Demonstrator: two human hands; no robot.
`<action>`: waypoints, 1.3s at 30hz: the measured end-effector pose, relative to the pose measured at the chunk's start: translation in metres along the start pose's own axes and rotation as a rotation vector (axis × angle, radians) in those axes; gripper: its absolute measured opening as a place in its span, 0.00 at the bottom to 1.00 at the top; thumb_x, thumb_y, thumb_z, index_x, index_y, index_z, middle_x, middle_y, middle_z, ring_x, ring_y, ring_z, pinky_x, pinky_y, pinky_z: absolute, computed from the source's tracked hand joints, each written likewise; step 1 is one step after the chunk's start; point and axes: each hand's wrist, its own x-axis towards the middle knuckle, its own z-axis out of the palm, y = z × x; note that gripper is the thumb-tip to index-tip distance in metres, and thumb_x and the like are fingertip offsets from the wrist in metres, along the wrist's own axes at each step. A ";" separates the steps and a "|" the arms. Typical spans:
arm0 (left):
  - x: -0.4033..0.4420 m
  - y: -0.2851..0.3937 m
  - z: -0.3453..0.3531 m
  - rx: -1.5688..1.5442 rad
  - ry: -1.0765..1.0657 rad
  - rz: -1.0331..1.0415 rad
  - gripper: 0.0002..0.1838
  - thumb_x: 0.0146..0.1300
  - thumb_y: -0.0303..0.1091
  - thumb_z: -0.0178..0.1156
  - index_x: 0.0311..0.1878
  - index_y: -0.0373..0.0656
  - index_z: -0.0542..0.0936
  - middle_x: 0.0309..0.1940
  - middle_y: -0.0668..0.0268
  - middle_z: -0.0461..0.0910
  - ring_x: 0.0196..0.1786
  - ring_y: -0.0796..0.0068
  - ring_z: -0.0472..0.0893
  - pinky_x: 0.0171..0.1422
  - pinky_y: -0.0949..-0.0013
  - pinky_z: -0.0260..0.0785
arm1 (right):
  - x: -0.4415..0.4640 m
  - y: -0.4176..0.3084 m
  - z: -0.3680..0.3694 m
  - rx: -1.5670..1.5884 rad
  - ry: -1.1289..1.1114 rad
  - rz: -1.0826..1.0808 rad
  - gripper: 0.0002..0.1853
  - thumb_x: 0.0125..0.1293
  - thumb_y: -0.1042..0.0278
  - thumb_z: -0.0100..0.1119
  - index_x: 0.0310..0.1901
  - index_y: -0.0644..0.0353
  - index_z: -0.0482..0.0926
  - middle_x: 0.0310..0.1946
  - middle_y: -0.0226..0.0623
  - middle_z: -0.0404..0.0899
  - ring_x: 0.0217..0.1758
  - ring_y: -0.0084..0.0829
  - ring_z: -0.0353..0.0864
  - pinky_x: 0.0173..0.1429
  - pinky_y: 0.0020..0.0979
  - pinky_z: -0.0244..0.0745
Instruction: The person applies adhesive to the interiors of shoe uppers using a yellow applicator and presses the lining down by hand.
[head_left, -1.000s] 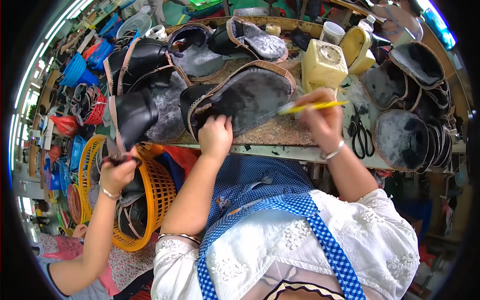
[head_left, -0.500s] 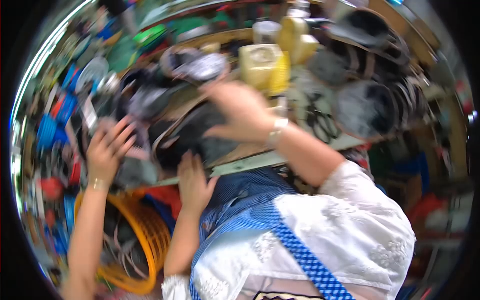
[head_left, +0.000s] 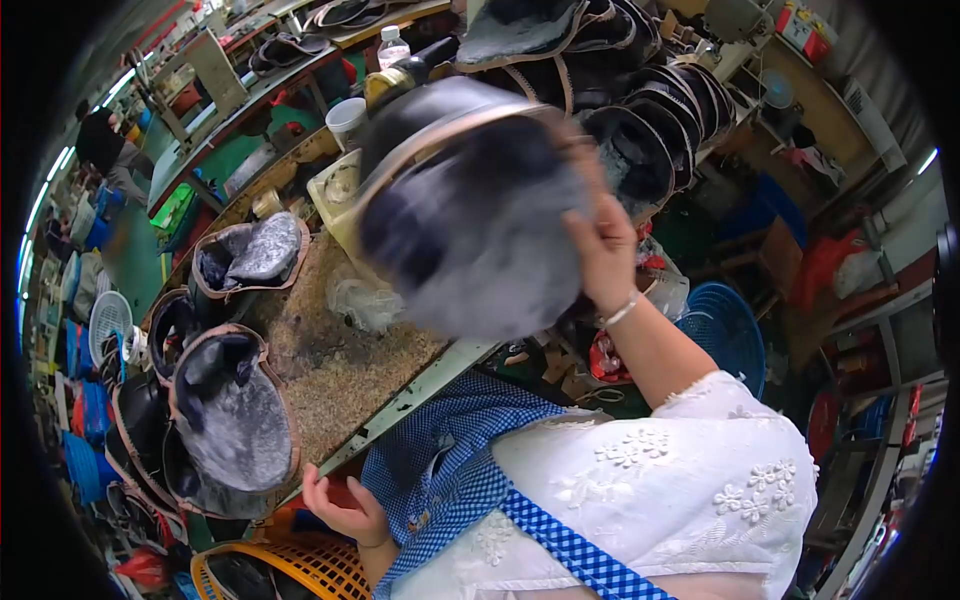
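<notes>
In the head view, the person's right hand (head_left: 605,250) grips a rounded black shoe upper with grey fuzzy lining and a tan edge (head_left: 490,220) by its right side, thumb over the lining and the other fingers largely hidden or blurred; the upper is blurred and raised in front of the workbench; the left hand (head_left: 345,510) is near the bench's front edge, its fingers loosely bent and slightly parted, close to a grey-lined black upper with a tan rim (head_left: 235,410), though whether they touch it I cannot tell; the brown, speckled bench top (head_left: 330,340) bears dark smudges and ends in a pale green strip (head_left: 400,395); on it lie a crumpled translucent plastic sheet (head_left: 365,300) and a smaller silvery-lined black upper (head_left: 255,250); beyond them stands a white plastic cup (head_left: 346,118), with a clear white-capped bottle (head_left: 393,48) farther back; a row of nested black uppers with pale edges (head_left: 680,110) sits to the right; around the bench, an orange-yellow latticed plastic basket (head_left: 310,565) is at lower left, a round blue plastic basket (head_left: 735,330) at right, and a dark-clothed person (head_left: 98,140) far off at left over green flooring (head_left: 130,250).
</notes>
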 end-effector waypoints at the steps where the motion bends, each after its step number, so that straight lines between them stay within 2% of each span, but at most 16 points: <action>1: 0.002 -0.005 0.006 0.004 0.046 -0.046 0.17 0.65 0.24 0.55 0.54 0.31 0.65 0.61 0.45 0.65 0.64 0.46 0.68 0.66 0.52 0.61 | -0.002 0.006 -0.021 0.044 0.131 0.010 0.11 0.65 0.76 0.62 0.48 0.59 0.77 0.40 0.28 0.82 0.42 0.16 0.78 0.48 0.22 0.73; 3: 0.013 -0.017 0.010 0.026 0.086 -0.037 0.17 0.64 0.22 0.55 0.54 0.31 0.65 0.61 0.45 0.65 0.63 0.47 0.69 0.64 0.54 0.63 | -0.007 0.037 -0.061 -0.026 0.282 -0.061 0.12 0.63 0.75 0.64 0.47 0.62 0.77 0.40 0.28 0.82 0.37 0.18 0.79 0.42 0.22 0.75; 6: 0.034 -0.023 0.014 0.059 0.173 -0.016 0.17 0.64 0.20 0.56 0.54 0.31 0.65 0.61 0.46 0.66 0.62 0.50 0.69 0.61 0.56 0.65 | -0.022 0.079 -0.104 -0.348 0.344 0.496 0.16 0.59 0.70 0.69 0.47 0.63 0.78 0.37 0.29 0.83 0.34 0.20 0.80 0.35 0.23 0.76; 11: 0.059 -0.026 0.000 0.183 0.258 0.036 0.16 0.64 0.21 0.56 0.53 0.31 0.66 0.60 0.46 0.68 0.61 0.50 0.71 0.60 0.57 0.66 | 0.012 0.093 -0.091 -0.542 0.415 0.252 0.18 0.55 0.66 0.72 0.43 0.68 0.80 0.35 0.37 0.83 0.30 0.25 0.82 0.27 0.26 0.76; 14: 0.053 -0.037 -0.009 0.221 0.249 -0.015 0.17 0.64 0.22 0.56 0.54 0.31 0.66 0.60 0.48 0.68 0.60 0.51 0.71 0.62 0.57 0.65 | 0.017 0.080 -0.088 -0.466 0.427 0.421 0.20 0.56 0.63 0.72 0.43 0.71 0.80 0.37 0.40 0.84 0.34 0.31 0.84 0.36 0.31 0.78; 15: 0.052 -0.038 -0.012 0.229 0.241 -0.027 0.17 0.64 0.22 0.56 0.54 0.31 0.66 0.60 0.47 0.68 0.60 0.51 0.71 0.61 0.56 0.66 | 0.018 0.092 -0.104 -0.592 0.365 0.498 0.24 0.56 0.58 0.72 0.45 0.70 0.79 0.39 0.40 0.84 0.41 0.34 0.84 0.50 0.33 0.76; 18: 0.048 -0.045 -0.013 0.234 0.268 -0.030 0.18 0.63 0.23 0.58 0.54 0.32 0.67 0.60 0.47 0.68 0.58 0.51 0.72 0.60 0.57 0.67 | 0.001 0.085 -0.111 -0.808 0.240 0.153 0.29 0.54 0.53 0.74 0.49 0.69 0.77 0.43 0.42 0.83 0.49 0.35 0.81 0.60 0.34 0.70; 20: 0.050 -0.051 -0.017 0.326 0.301 -0.039 0.18 0.62 0.25 0.60 0.53 0.32 0.68 0.60 0.47 0.69 0.59 0.50 0.72 0.61 0.57 0.67 | -0.002 0.099 -0.124 -0.590 0.219 0.142 0.34 0.53 0.51 0.75 0.53 0.70 0.74 0.50 0.47 0.80 0.53 0.34 0.78 0.62 0.34 0.68; 22: 0.071 -0.061 -0.022 0.412 0.359 -0.047 0.20 0.60 0.27 0.63 0.53 0.33 0.69 0.59 0.47 0.70 0.61 0.50 0.71 0.66 0.55 0.62 | -0.008 0.102 -0.126 -0.929 0.383 0.176 0.37 0.54 0.52 0.74 0.57 0.72 0.71 0.53 0.45 0.77 0.52 0.32 0.76 0.61 0.33 0.69; 25: 0.111 -0.097 -0.031 0.566 0.432 -0.114 0.30 0.57 0.37 0.67 0.59 0.33 0.67 0.59 0.45 0.69 0.62 0.45 0.69 0.67 0.50 0.60 | -0.009 0.097 -0.117 -0.435 0.416 0.331 0.35 0.56 0.51 0.73 0.54 0.72 0.70 0.50 0.42 0.76 0.49 0.30 0.73 0.57 0.31 0.69; 28: 0.114 -0.170 -0.013 0.575 0.140 -0.741 0.45 0.50 0.53 0.70 0.62 0.30 0.64 0.57 0.41 0.73 0.59 0.44 0.74 0.62 0.53 0.65 | -0.013 0.104 -0.131 -0.417 0.545 0.236 0.33 0.57 0.49 0.72 0.48 0.72 0.71 0.44 0.41 0.76 0.45 0.28 0.73 0.53 0.31 0.70; 30: 0.107 -0.194 -0.014 0.389 0.029 -0.860 0.35 0.51 0.52 0.70 0.53 0.32 0.75 0.45 0.42 0.80 0.49 0.43 0.80 0.53 0.52 0.71 | -0.014 0.072 -0.117 -0.643 0.623 0.091 0.34 0.59 0.48 0.70 0.50 0.74 0.70 0.40 0.39 0.74 0.41 0.28 0.72 0.50 0.30 0.71; 32: 0.106 -0.170 -0.020 0.172 0.198 -0.625 0.22 0.55 0.44 0.68 0.44 0.36 0.79 0.36 0.47 0.83 0.42 0.47 0.82 0.46 0.55 0.72 | -0.010 0.066 -0.138 -0.954 0.657 -0.130 0.34 0.60 0.46 0.68 0.51 0.73 0.70 0.39 0.39 0.73 0.39 0.28 0.72 0.46 0.30 0.72; 33: 0.107 -0.150 -0.025 0.178 0.199 -0.552 0.19 0.56 0.41 0.67 0.43 0.36 0.79 0.36 0.49 0.83 0.40 0.48 0.83 0.45 0.56 0.72 | -0.010 0.056 -0.136 -1.149 0.623 -0.207 0.29 0.62 0.54 0.68 0.52 0.71 0.70 0.40 0.38 0.72 0.38 0.26 0.72 0.42 0.28 0.72; 36: 0.098 -0.103 -0.047 0.089 0.193 -0.426 0.12 0.58 0.33 0.65 0.42 0.37 0.78 0.34 0.52 0.83 0.38 0.53 0.83 0.43 0.59 0.72 | -0.002 0.046 -0.087 -0.787 0.315 -0.487 0.21 0.63 0.65 0.67 0.52 0.66 0.71 0.42 0.37 0.72 0.39 0.24 0.73 0.40 0.24 0.72; 39: 0.083 -0.089 -0.065 -0.063 0.160 -0.434 0.12 0.56 0.27 0.65 0.43 0.36 0.78 0.33 0.54 0.82 0.37 0.53 0.82 0.43 0.61 0.72 | -0.024 0.019 0.028 -0.647 -0.110 -0.412 0.15 0.60 0.76 0.66 0.47 0.60 0.75 0.45 0.37 0.75 0.39 0.23 0.76 0.40 0.22 0.73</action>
